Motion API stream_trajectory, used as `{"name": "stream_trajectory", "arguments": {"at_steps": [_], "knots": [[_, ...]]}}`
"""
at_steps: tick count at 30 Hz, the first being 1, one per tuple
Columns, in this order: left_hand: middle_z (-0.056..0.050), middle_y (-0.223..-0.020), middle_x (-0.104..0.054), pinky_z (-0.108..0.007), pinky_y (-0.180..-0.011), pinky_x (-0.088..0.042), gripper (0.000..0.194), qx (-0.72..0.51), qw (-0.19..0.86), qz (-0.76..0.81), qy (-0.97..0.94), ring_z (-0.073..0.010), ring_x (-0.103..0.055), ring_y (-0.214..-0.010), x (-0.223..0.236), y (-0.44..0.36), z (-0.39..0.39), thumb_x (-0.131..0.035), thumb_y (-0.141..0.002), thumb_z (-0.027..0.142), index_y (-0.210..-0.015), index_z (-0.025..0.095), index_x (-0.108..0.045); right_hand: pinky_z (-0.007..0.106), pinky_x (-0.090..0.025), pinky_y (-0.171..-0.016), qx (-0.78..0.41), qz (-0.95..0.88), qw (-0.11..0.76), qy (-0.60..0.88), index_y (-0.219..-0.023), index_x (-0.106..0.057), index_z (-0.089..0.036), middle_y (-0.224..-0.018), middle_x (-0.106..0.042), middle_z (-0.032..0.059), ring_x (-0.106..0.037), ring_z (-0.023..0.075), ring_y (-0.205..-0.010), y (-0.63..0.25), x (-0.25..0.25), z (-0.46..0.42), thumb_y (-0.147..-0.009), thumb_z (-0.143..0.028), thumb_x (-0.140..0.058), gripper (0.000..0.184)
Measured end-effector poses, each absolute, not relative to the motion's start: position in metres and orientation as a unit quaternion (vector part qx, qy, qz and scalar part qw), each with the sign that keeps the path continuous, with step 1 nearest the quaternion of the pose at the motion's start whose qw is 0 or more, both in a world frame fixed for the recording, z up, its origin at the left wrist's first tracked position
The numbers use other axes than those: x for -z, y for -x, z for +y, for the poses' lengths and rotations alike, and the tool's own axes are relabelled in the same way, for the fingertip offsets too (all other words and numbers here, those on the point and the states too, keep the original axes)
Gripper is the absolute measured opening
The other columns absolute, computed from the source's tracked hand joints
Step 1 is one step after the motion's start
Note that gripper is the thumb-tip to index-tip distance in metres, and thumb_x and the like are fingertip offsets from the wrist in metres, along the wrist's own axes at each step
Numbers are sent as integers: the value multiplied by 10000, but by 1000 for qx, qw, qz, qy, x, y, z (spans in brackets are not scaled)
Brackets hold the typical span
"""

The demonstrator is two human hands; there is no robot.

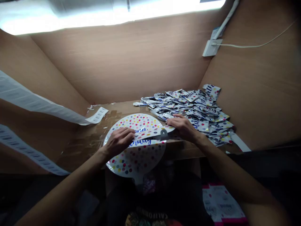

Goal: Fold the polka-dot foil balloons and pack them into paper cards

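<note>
A partly folded foil balloon [150,134], white with coloured dots, stretches as a narrow strip between my two hands. My left hand [121,138] pinches its left end, fingers closed. At the other end, my right hand [181,125] grips the strip with bent fingers. A small grey tab, probably the balloon's neck, hangs near the right end. Beneath the strip lies a flat round foil balloon [131,161] with dots and blue lettering, its lower part overhanging the table's front edge. The strip and my left hand cover some of its lettering.
A heap of folded dotted balloons [188,105] fills the right side of the cardboard table [113,110]. Strips of barcode labels [42,105] hang at the left. Cardboard walls [131,62] surround the table. A white power strip [212,47] hangs upper right; a pink-edged package [223,202] lies below.
</note>
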State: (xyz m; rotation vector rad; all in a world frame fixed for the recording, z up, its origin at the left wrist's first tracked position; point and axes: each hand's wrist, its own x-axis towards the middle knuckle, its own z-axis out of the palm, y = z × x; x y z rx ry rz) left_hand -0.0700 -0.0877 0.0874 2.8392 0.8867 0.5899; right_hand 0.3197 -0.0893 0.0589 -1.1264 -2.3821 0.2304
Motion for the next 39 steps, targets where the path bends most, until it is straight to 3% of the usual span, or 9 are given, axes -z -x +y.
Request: {"name": "stream_trajectory", "arguments": {"at_steps": [5, 10, 15, 22, 25, 28, 31, 34, 39], "knots": [[-122, -1297, -708, -501, -1072, -482, 199, -184, 84, 260, -944, -275, -606, -1287, -25, 102, -137, -493, -1019, 222, -995, 226, -691, 520, -393, -1166, -86, -908, 252, 324, -1106, -713, -246, -1347, -690, 92, -590, 260, -1325, -298, -12, -151, -1029, -172, -486, 251], [-120, -1271, -722, -457, -1028, -503, 260, -129, 155, 318, -927, -271, -635, -1231, 42, 107, -160, -429, -1034, 213, -997, 221, -687, 457, -479, -984, -79, -899, 257, 346, -1011, -703, -217, -1140, -748, 107, -669, 250, -1083, -287, 65, -186, -1018, -158, -462, 249], [-119, -899, -738, -362, -775, -515, 267, -18, 190, 561, -805, -271, -692, -848, 30, 90, -121, -468, -992, 343, -937, 202, -688, 386, -456, -830, -82, -780, 188, 592, -893, -674, -184, -819, -720, 104, -628, 234, -767, -279, 75, -171, -1060, -318, -404, 345], [-174, -1075, -739, -424, -869, -497, 403, -26, 211, 530, -821, -383, -644, -1065, -5, 3, -50, -800, -732, 474, -993, 191, -681, 400, -424, -877, -52, -733, 87, 672, -978, -706, -184, -780, -724, 127, -648, 263, -762, -266, 62, -154, -1052, -406, -448, 348], [-97, -862, -753, -344, -707, -516, 329, 30, 375, 485, -789, -294, -698, -805, -9, -19, -46, -817, -681, 424, -868, 182, -695, 432, -428, -909, -49, -708, 173, 683, -993, -688, -181, -873, -722, 147, -652, 301, -873, -274, 61, -166, -1037, -430, -477, 330], [-52, -794, -746, -293, -648, -521, 298, -33, 508, 438, -741, -222, -691, -701, -13, -16, -60, -739, -778, 453, -852, 165, -714, 477, -436, -991, -53, -580, 394, 712, -1097, -635, -175, -1108, -683, 197, -610, 342, -1084, -273, 60, -181, -984, -545, -553, 396], [-77, -889, -758, -321, -726, -560, 408, -179, 648, 405, -619, -235, -704, -792, -16, -2, -86, -780, -777, 493, -964, 135, -720, 436, -528, -876, -288, -450, 529, 659, -1199, -569, -201, -1150, -675, 177, -648, 308, -1022, -251, 55, -184, -891, -621, -658, 528], [-83, -908, -746, -338, -765, -566, 440, -277, 679, 420, -535, -228, -695, -822, -15, 6, -114, -820, -763, 467, -1023, 131, -703, 372, -559, -710, -599, -395, 495, 489, -1231, -571, -214, -1041, -722, 108, -688, 249, -827, -223, 44, -175, -832, -593, -727, 571], [6, -667, -625, -239, -578, -453, 248, -343, 662, 460, -482, -118, -551, -584, -7, 10, -143, -754, -772, 380, -824, 157, -658, 296, -527, -617, -673, -341, 518, 403, -987, -691, -212, -809, -717, 9, -620, 163, -629, -207, 30, -162, -756, -351, -773, 281]]}}
